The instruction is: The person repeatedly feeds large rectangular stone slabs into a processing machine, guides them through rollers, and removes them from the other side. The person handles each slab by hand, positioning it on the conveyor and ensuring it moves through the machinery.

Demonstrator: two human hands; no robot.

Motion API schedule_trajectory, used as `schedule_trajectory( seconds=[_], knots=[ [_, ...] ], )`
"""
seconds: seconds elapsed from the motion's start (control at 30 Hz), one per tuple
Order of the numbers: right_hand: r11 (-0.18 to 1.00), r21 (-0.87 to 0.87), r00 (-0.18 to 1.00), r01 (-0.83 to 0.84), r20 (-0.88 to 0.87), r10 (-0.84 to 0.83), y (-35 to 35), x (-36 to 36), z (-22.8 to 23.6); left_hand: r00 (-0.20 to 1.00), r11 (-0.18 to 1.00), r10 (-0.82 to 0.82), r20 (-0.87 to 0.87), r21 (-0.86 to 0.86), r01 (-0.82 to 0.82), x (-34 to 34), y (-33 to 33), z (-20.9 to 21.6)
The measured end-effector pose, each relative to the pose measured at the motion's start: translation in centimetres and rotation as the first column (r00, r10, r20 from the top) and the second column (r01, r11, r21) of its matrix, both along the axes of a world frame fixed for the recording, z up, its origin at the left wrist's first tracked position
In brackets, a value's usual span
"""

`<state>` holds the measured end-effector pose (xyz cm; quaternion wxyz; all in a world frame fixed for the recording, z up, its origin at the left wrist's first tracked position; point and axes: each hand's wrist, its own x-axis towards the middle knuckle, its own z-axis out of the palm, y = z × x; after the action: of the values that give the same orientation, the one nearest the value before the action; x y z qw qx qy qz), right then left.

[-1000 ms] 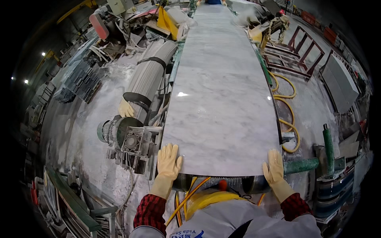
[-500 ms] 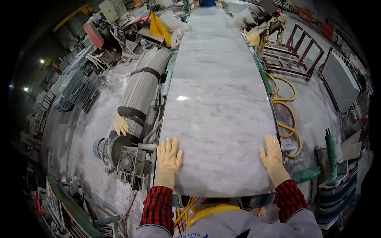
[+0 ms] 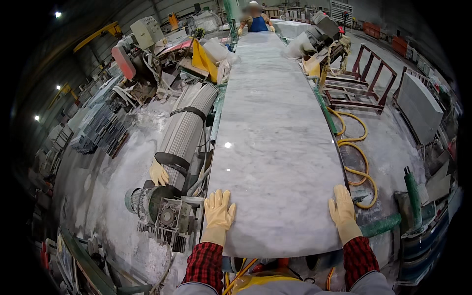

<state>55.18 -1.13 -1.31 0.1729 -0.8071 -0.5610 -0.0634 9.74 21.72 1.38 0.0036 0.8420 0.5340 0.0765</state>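
Note:
A long white-grey marble slab (image 3: 275,147) with a glossy, wet-looking face stretches away from me. My left hand (image 3: 218,216), in a cream rubber glove, lies flat over the slab's left edge near its close end, fingers pointing forward. Opposite it, my right hand (image 3: 342,212) in a matching glove rests along the right edge, fingers also extended. Neither hand grips anything visible. At the far end a person in a blue apron (image 3: 257,23) stands with gloved hands by the slab's corners.
Left of the slab lie a strapped bundle of grey strips (image 3: 184,132), a spare glove (image 3: 159,173) and a motor (image 3: 140,202). On the right are a coiled yellow hose (image 3: 365,162), a green roller (image 3: 381,225) and a dark red metal frame (image 3: 361,81).
My view has tilted up, bringing the far person into sight and shifting the scene lower. Both hands stay flat on the slab's edges.

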Motion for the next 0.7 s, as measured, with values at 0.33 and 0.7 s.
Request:
schedule_trajectory(
  seconds=[0.33,0.7],
  knots=[
    [0.943,0.026,0.941,0.33,0.063,-0.331,-13.7,-8.1,-0.8,0.952,0.96,-0.279,0.128,0.072,0.271,-1.5,-0.8,-1.5],
    [0.811,0.189,0.819,0.554,-0.299,-0.489,-14.7,-22.3,-2.2,0.856,0.863,-0.505,0.111,0.108,0.494,-11.1,-8.3,0.8]
  ],
)
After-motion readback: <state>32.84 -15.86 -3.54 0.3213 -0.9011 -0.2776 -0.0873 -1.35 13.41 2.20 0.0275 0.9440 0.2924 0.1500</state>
